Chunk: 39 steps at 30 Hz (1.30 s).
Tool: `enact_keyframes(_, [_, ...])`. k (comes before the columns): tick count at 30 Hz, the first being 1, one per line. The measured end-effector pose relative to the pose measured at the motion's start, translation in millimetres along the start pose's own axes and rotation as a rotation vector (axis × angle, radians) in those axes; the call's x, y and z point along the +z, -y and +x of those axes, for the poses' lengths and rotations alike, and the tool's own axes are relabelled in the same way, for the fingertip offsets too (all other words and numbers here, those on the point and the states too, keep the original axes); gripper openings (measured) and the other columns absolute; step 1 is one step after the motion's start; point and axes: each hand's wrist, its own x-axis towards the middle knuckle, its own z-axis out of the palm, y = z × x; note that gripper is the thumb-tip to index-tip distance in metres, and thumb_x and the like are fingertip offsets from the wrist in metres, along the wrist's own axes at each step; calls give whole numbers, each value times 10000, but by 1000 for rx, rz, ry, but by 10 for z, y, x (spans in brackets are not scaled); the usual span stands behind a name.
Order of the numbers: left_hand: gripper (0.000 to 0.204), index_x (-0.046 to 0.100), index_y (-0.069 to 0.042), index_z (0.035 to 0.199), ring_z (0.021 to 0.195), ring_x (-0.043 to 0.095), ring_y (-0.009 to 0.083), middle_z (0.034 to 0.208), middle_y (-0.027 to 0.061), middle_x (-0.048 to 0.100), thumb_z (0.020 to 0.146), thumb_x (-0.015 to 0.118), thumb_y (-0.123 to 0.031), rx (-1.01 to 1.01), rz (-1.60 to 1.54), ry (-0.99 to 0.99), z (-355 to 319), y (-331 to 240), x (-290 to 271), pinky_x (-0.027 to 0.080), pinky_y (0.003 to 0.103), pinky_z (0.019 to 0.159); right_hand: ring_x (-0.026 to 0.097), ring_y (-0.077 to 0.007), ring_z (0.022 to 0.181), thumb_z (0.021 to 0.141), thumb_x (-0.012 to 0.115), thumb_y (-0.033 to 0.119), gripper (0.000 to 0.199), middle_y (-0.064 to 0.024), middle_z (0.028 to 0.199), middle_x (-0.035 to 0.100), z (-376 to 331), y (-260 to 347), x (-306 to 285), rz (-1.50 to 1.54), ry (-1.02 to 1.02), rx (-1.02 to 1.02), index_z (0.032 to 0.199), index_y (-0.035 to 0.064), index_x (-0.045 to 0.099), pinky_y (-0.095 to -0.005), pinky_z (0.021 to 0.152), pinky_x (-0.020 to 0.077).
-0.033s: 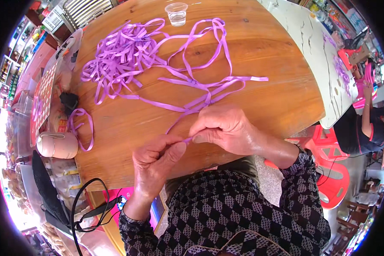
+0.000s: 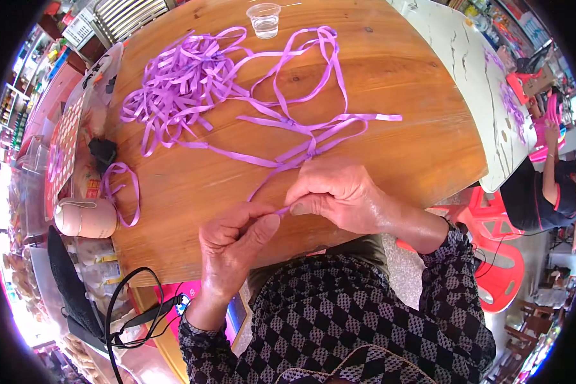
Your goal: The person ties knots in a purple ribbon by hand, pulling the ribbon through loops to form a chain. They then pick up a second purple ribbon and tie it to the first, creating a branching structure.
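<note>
Purple ribbon [image 2: 280,212] is pinched between my two hands above the front part of the wooden table. My left hand [image 2: 232,242] grips it between thumb and fingers. On the other side, my right hand [image 2: 339,195] is closed on the same ribbon, its fingertips close to those of the left. From the hands a strand runs up to a knotted stretch of ribbon [image 2: 309,153] lying on the wood. Farther left lies a large tangled heap of purple ribbon [image 2: 189,83]. The fingers hide most of the held piece.
A clear plastic cup [image 2: 264,22] with liquid stands at the table's [image 2: 403,77] far edge. To the left are a pink cylindrical speaker-like thing [image 2: 86,217] and a ribbon loop [image 2: 136,192]. Black cables [image 2: 112,320] hang at lower left. Red stools [image 2: 499,262] and another person [image 2: 547,185] are at right.
</note>
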Motion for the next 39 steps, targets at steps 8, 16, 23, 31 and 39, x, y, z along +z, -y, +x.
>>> enact_keyframes(8, [124,645,-2,815,529,486,41,616,2,573,786,655,-122,-222,-124,98,79,77,-165,371,162,487,552,-93,676,755,667,58,106,-29,734,596,-164,40,-94,134,-264,475,847,40,618,-202,527,421])
enact_keyframes(16, [137,643,3,792,487,510,59,618,40,599,776,660,-132,-186,-163,79,82,38,-87,383,165,444,517,-220,593,696,684,13,135,-70,665,527,-41,-38,93,-195,-176,-75,785,46,588,-319,525,396])
enact_keyframes(23, [182,608,10,879,396,435,71,661,115,614,762,652,-122,-140,-534,113,153,131,-111,329,178,376,522,-223,601,661,669,3,146,-63,670,525,-120,-151,84,-181,-296,-32,770,47,583,-321,519,401])
enact_keyframes(31, [359,561,-16,1083,796,550,100,947,78,607,734,594,64,-5,-320,75,141,149,73,445,201,671,463,-195,590,485,632,46,329,-63,687,487,-227,45,261,-719,-118,-408,803,-18,578,-321,471,386])
enact_keyframes(39, [216,557,-15,967,686,479,18,779,-41,548,770,578,70,-45,-251,137,112,165,148,384,161,596,518,-258,598,582,669,-7,309,-97,760,563,-134,12,211,-497,-300,-255,881,24,599,-317,517,417])
